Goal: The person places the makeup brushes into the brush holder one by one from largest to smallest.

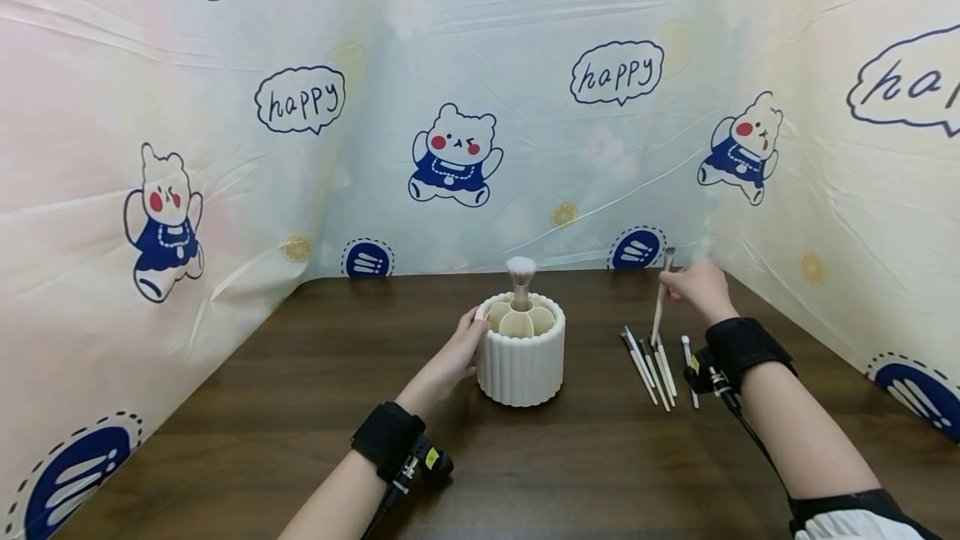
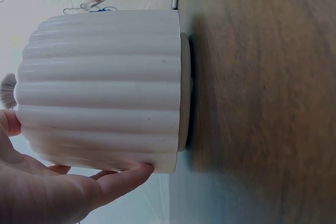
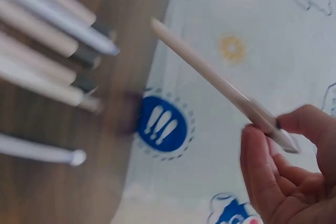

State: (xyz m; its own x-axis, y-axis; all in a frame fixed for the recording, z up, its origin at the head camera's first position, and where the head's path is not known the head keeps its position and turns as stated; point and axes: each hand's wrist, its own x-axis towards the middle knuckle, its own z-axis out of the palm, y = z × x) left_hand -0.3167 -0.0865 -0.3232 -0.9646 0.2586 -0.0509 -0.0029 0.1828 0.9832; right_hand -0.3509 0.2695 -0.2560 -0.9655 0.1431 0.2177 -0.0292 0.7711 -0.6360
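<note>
A white ribbed brush holder (image 1: 521,369) stands upright on the table, with a thick makeup brush (image 1: 521,282) in it, bristles up. My left hand (image 1: 459,348) holds the holder's left side, thumb and fingers against its wall; in the left wrist view the left hand (image 2: 63,182) spans it from rim to base. Off to the right, my right hand (image 1: 701,286) pinches a slim makeup brush (image 1: 660,307) near its bristle end, raised above the table with its handle slanting down. The right wrist view shows that brush (image 3: 210,80) between thumb and fingers of the right hand (image 3: 289,177).
Several slim brushes (image 1: 651,373) lie side by side on the brown table (image 1: 337,473), below the raised brush. Another white-ended brush (image 1: 688,357) lies a little apart, near the right wrist. A printed cloth (image 1: 480,40) rises behind and beside the table.
</note>
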